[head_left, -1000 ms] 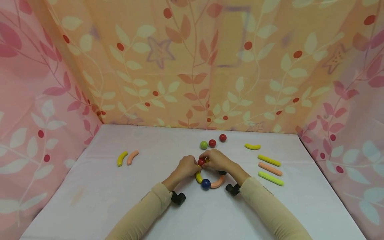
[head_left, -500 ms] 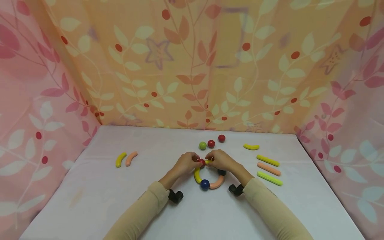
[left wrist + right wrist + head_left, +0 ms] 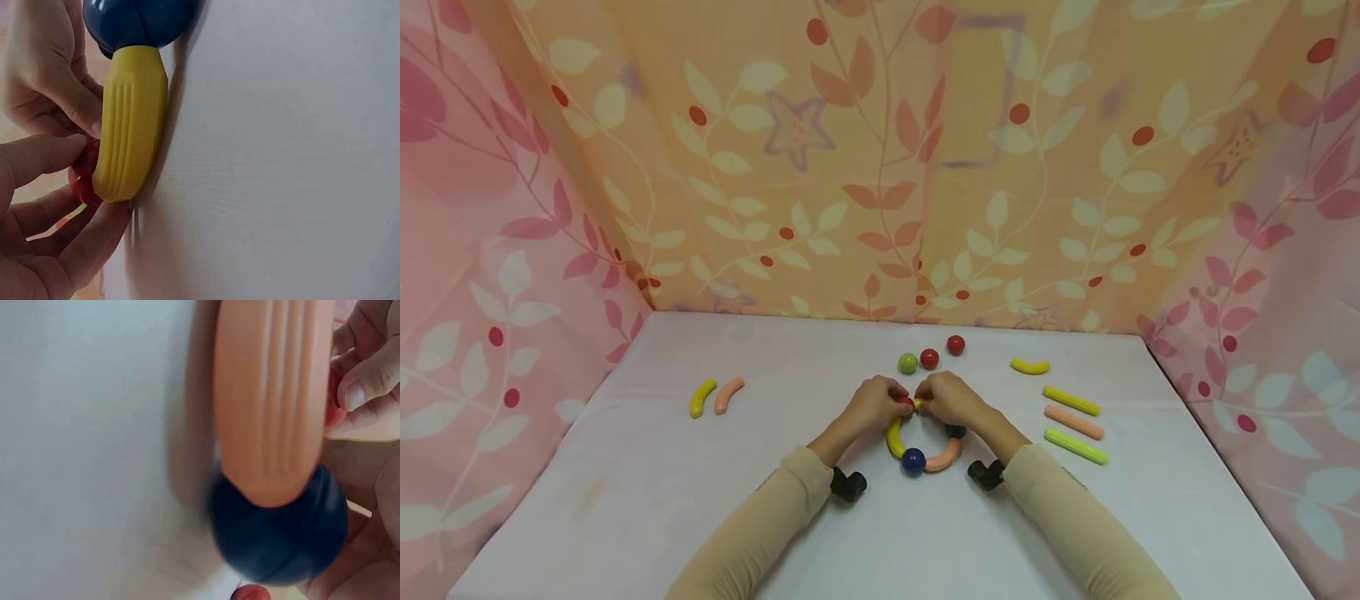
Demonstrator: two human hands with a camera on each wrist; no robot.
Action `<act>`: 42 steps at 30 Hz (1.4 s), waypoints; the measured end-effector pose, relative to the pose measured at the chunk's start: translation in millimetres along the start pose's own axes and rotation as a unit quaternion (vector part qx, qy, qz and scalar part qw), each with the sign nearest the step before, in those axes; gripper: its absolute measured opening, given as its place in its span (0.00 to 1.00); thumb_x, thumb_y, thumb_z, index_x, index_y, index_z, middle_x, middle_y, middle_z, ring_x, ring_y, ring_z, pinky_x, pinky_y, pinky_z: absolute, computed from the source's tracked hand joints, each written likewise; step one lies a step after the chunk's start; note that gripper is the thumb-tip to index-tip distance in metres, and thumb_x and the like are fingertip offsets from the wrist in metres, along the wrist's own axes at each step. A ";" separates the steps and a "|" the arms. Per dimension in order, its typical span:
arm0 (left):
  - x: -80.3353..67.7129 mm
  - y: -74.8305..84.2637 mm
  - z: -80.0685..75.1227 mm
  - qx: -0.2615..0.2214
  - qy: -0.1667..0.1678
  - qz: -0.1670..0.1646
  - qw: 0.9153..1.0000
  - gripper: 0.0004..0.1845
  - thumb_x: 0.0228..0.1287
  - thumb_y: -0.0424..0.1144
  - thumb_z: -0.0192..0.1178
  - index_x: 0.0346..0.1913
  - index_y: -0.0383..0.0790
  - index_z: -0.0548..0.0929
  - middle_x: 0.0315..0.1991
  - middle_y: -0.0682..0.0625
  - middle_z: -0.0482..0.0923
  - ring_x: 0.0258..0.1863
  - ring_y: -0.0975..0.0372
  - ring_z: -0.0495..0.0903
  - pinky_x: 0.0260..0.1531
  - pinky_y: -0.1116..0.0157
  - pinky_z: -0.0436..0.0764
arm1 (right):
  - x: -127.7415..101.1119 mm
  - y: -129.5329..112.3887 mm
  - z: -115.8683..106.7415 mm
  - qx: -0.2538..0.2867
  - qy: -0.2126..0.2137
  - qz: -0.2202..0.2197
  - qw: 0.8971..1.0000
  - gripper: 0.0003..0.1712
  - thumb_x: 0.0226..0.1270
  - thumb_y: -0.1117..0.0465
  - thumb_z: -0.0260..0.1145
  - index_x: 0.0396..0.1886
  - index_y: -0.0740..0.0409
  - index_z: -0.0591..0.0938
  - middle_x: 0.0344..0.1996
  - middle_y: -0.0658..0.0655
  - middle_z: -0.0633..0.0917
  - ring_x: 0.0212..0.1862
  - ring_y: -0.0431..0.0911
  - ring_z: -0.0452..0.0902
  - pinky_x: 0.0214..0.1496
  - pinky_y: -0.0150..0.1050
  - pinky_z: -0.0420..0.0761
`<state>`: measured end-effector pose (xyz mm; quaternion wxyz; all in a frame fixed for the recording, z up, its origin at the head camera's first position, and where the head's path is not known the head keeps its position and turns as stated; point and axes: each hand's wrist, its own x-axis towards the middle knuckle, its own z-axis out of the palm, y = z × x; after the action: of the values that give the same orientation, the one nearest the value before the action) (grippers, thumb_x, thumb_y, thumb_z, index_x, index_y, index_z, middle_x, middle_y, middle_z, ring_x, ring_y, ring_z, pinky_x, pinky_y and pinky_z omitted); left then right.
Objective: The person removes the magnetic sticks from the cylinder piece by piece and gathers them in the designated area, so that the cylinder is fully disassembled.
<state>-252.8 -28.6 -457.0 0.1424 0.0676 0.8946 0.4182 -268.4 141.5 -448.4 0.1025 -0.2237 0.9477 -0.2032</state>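
Observation:
A ring of toy rods and balls lies on the white table. My left hand (image 3: 872, 403) pinches a red ball (image 3: 82, 178) at the ring's far left between thumb and fingers. Opposite it, my right hand (image 3: 953, 398) holds a curved yellow rod (image 3: 917, 405), mostly hidden by the fingers, its tip at the red ball. Another curved yellow rod (image 3: 132, 125) runs from the red ball to a blue ball (image 3: 913, 462) at the near side. From there a curved peach rod (image 3: 273, 400) leads to a dark blue ball (image 3: 281, 534) below the right hand.
Behind the hands sit a green ball (image 3: 907, 362) and two red balls (image 3: 929, 358). To the right lie a curved yellow rod (image 3: 1030, 367) and several straight rods (image 3: 1073, 422). Far left are curved yellow (image 3: 703, 397) and peach (image 3: 728, 396) rods. Patterned curtains (image 3: 880, 167) enclose the table.
The hands drew apart slightly, showing the red ball and yellow rod tip, then closed in again. The left fingers now cover more of the red ball. The rest of the ring stays put.

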 end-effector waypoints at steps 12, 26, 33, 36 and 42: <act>-4.1 -5.8 1.2 0.000 0.013 -0.015 1.000 0.14 0.54 0.40 0.73 0.42 0.37 0.86 0.34 0.48 0.84 0.35 0.59 0.76 0.37 0.67 0.78 | -10.3 2.7 -1.8 -0.011 0.022 0.031 0.999 0.15 0.61 0.62 0.69 0.46 0.63 0.85 0.33 0.56 0.85 0.34 0.45 0.76 0.39 0.39 0.79; -15.6 -2.5 -7.8 0.002 0.013 -0.046 0.999 0.15 0.56 0.40 0.72 0.44 0.37 0.84 0.37 0.46 0.81 0.34 0.58 0.76 0.35 0.67 0.81 | -53.9 5.8 -6.2 0.047 0.009 0.127 0.991 0.25 0.58 0.52 0.73 0.50 0.65 0.84 0.35 0.57 0.86 0.35 0.45 0.76 0.40 0.40 0.79; -13.6 -3.9 -7.0 -0.007 0.004 -0.029 1.000 0.16 0.58 0.39 0.70 0.48 0.37 0.82 0.38 0.47 0.81 0.35 0.59 0.78 0.42 0.65 0.82 | -52.7 -0.4 -1.0 0.058 0.016 0.138 0.989 0.23 0.58 0.55 0.74 0.49 0.65 0.84 0.36 0.57 0.86 0.37 0.45 0.76 0.45 0.42 0.80; -11.7 -5.5 -6.6 -0.016 0.000 -0.030 0.999 0.16 0.59 0.39 0.69 0.49 0.37 0.82 0.39 0.46 0.80 0.33 0.60 0.79 0.40 0.66 0.83 | -49.8 -1.7 -0.1 0.059 0.017 0.134 0.989 0.23 0.58 0.56 0.74 0.49 0.65 0.84 0.38 0.58 0.86 0.39 0.45 0.77 0.48 0.44 0.81; -7.6 -9.1 -10.0 0.000 0.013 -0.020 1.000 0.17 0.59 0.40 0.68 0.49 0.37 0.82 0.39 0.46 0.81 0.33 0.61 0.79 0.37 0.67 0.82 | -41.3 -2.6 3.4 0.062 0.021 0.099 0.993 0.21 0.58 0.58 0.73 0.49 0.64 0.85 0.45 0.60 0.86 0.45 0.48 0.78 0.56 0.47 0.79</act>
<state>-248.7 -43.6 -456.4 0.1392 0.0442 0.8976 0.4159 -230.1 157.4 -446.0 0.1159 -0.1175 0.9528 -0.2548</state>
